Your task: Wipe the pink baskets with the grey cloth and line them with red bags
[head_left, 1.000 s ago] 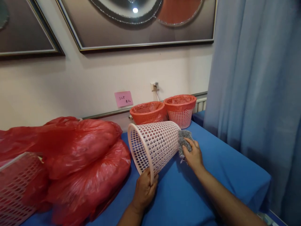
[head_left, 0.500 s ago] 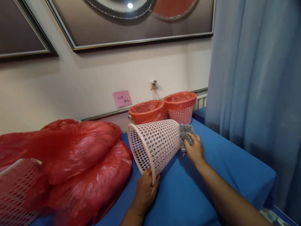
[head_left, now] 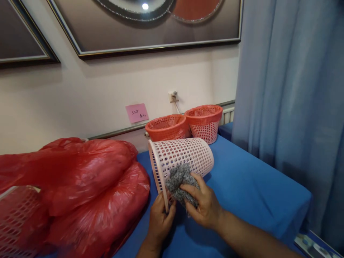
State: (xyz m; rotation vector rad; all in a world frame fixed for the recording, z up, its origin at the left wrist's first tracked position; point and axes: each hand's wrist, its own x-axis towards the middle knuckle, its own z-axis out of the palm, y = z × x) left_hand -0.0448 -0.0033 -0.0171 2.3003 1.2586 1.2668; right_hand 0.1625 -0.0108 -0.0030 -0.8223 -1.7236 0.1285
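Observation:
A pale pink plastic wastebasket (head_left: 185,152) with a perforated wall lies on its side above the blue-covered table, its mouth facing left. My left hand (head_left: 160,216) grips the rim at its lower edge, thumb on one side and fingers on the other. A grey fuzzy cleaning cloth (head_left: 180,179) is bunched in my right hand (head_left: 202,200), closed round it. The cloth presses against the outer wall near the rim, covering part of the holes there.
Two wastebaskets lined with red bags, a left one (head_left: 166,125) and a right one (head_left: 205,123), stand by the wall. Red plastic bags (head_left: 94,186) pile up on the left, partly over another pink basket (head_left: 16,222). A blue curtain (head_left: 285,107) hangs right of the blue table (head_left: 255,186).
My right hand has moved the cloth from the basket's base leftward and nearer to me, up to the rim. The basket's base has swung slightly toward me. My left hand keeps its hold.

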